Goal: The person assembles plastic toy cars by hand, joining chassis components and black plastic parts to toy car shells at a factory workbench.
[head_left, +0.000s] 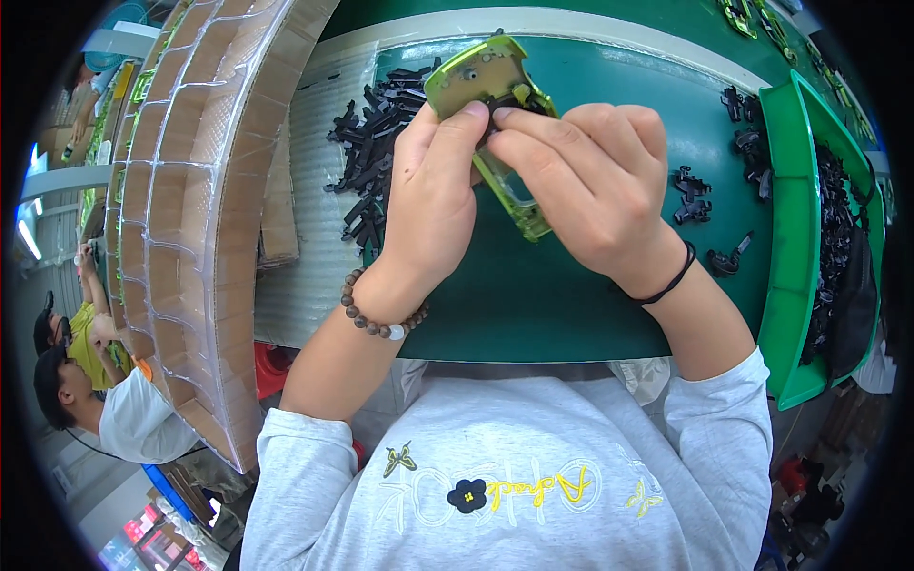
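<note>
A lime-green plastic housing [468,78] with an opening at its lower end is held tilted above the green work surface. My left hand [430,195] is closed round its left side, thumb on the inner face. The fingers of my right hand [598,186] are pinched on a small black plastic part [506,103] at the middle of the housing, which they partly cover. Left of the housing lies a heap of narrow black plastic pieces [376,138]. Several loose black parts [692,195] rest to the right of my right hand.
A long cardboard box [233,181] with plastic-lined compartments stands along the left. On the right is a green bin [792,238] full of small black parts, with a black bag-like item [850,319] over its side. Two other people [81,381] work beyond the box at far left.
</note>
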The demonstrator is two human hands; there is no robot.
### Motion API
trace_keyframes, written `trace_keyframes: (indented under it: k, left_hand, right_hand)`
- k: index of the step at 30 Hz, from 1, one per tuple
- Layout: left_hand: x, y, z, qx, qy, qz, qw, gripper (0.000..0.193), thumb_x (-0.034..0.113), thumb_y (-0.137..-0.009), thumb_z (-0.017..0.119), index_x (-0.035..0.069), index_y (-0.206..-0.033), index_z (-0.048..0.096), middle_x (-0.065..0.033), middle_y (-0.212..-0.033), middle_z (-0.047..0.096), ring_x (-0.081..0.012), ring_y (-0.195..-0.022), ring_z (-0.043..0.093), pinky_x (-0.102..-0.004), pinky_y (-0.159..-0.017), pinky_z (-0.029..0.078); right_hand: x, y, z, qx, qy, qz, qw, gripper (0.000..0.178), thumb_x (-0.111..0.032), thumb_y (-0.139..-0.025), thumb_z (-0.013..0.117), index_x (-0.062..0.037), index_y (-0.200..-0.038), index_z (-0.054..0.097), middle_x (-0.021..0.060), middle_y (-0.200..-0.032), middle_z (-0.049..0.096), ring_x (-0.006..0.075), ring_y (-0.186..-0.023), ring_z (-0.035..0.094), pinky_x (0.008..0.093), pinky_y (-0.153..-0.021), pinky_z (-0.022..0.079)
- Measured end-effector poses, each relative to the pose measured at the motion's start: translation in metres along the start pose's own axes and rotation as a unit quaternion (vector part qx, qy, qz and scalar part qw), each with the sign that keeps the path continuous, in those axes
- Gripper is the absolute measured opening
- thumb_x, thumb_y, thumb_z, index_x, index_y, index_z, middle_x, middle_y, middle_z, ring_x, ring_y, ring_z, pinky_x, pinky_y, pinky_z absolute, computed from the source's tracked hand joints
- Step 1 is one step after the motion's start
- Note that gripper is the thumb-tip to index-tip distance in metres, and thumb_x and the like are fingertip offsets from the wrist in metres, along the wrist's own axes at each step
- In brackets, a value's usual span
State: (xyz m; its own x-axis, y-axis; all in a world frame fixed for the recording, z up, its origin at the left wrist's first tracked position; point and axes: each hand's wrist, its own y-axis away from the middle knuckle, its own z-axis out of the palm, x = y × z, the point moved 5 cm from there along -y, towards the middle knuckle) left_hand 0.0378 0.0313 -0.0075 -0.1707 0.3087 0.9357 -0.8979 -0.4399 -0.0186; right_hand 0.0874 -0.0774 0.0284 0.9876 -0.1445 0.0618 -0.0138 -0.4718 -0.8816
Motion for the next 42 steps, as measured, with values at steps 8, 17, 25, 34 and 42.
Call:
trace_keyframes:
  k: [8, 17, 25, 34, 42]
  left_hand:
    - [0.007, -0.001, 0.003, 0.001, -0.004, 0.062, 0.998, 0.02, 0.004, -0.092, 0.047, -0.004, -0.11, 0.051, -0.0056, -0.098, 0.06, -0.0091, -0.087, 0.055, -0.0224, -0.075, 0.046]
    - [0.004, -0.004, -0.001, 0.053, -0.125, 0.125, 0.983, 0.022, 0.001, -0.091, 0.048, -0.005, -0.112, 0.048, -0.0077, -0.101, 0.059, -0.0101, -0.091, 0.056, -0.0227, -0.076, 0.046]
    - [0.005, 0.002, 0.001, 0.048, -0.128, 0.133, 0.982, 0.022, 0.001, -0.091, 0.049, -0.004, -0.112, 0.05, -0.0064, -0.098, 0.06, -0.0085, -0.087, 0.056, -0.0215, -0.073, 0.045]
    - [0.017, 0.003, 0.001, 0.069, -0.137, 0.165, 0.974, 0.019, -0.002, -0.087, 0.052, -0.004, -0.106, 0.053, -0.0033, -0.09, 0.059, -0.0061, -0.076, 0.054, -0.0193, -0.065, 0.044]
    - [0.033, -0.024, -0.097, 0.264, 0.122, 0.082, 0.953, 0.021, 0.012, -0.083, 0.05, -0.001, -0.098, 0.057, -0.0151, -0.085, 0.062, -0.0279, -0.075, 0.063, -0.0368, -0.071, 0.055]
  right_hand:
    - [0.002, 0.003, 0.002, -0.004, -0.023, 0.013, 1.0, 0.015, -0.008, -0.07, 0.065, -0.0107, -0.082, 0.056, -0.0021, -0.088, 0.063, 0.0103, -0.066, 0.051, 0.0271, -0.063, 0.034]
    - [0.024, 0.021, 0.031, -0.002, -0.435, 0.45, 0.78, 0.033, -0.009, -0.086, 0.06, 0.0013, -0.116, 0.051, 0.0088, -0.102, 0.063, 0.0151, -0.088, 0.057, 0.0277, -0.078, 0.045]
    - [0.015, 0.027, 0.04, -0.029, -0.489, 0.523, 0.698, 0.022, -0.012, -0.091, 0.056, 0.0022, -0.107, 0.059, 0.0021, -0.083, 0.064, 0.0037, -0.072, 0.054, 0.0197, -0.061, 0.044]
    - [0.015, 0.02, 0.038, -0.017, -0.535, 0.503, 0.678, 0.022, -0.017, -0.091, 0.058, 0.0025, -0.102, 0.061, 0.003, -0.083, 0.065, 0.0046, -0.073, 0.057, 0.0206, -0.061, 0.045]
    - [0.015, 0.025, 0.022, -0.224, -0.213, 0.306, 0.901, 0.02, -0.026, -0.08, 0.067, -0.0064, -0.08, 0.063, 0.006, -0.071, 0.062, 0.027, -0.064, 0.056, 0.0366, -0.059, 0.047]
